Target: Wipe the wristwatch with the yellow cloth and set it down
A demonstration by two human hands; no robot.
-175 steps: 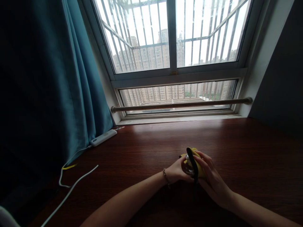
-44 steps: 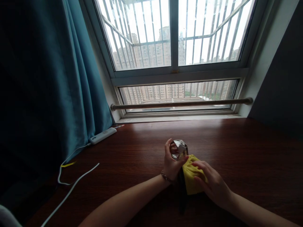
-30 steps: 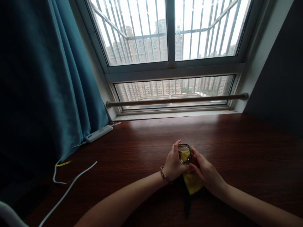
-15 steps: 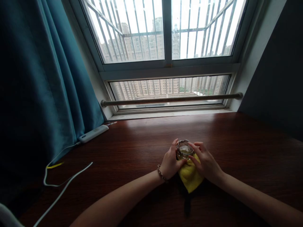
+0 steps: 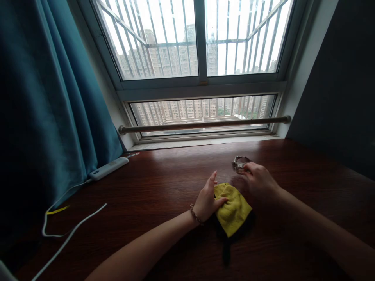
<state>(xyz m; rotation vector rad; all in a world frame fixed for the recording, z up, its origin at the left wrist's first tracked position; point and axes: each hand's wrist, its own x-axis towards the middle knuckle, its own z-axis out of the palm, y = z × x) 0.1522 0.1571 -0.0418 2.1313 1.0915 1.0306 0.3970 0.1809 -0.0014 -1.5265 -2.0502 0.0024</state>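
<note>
My right hand (image 5: 260,180) grips a small clear glass dish (image 5: 239,163) with a wavy rim by its near right side. The dish is over the dark wooden tabletop, beyond the cloth; whether it touches the wood I cannot tell. A yellow cloth (image 5: 233,210) with a dark underside lies crumpled on the wood, one corner toward me. My left hand (image 5: 208,201), a braided bracelet on its wrist, stands at the cloth's left edge. Its thumb rests on the cloth while the fingers stretch up and apart.
At the far left a white power strip (image 5: 109,168) lies beside the blue curtain (image 5: 84,117), and a white cable (image 5: 70,242) loops toward me. A metal rail (image 5: 205,125) crosses in front of the window behind the tabletop (image 5: 164,175).
My right hand has lifted the glass dish off the cloth and carried it away from me and slightly right. My left hand has let go of the dish and stays by the cloth.
</note>
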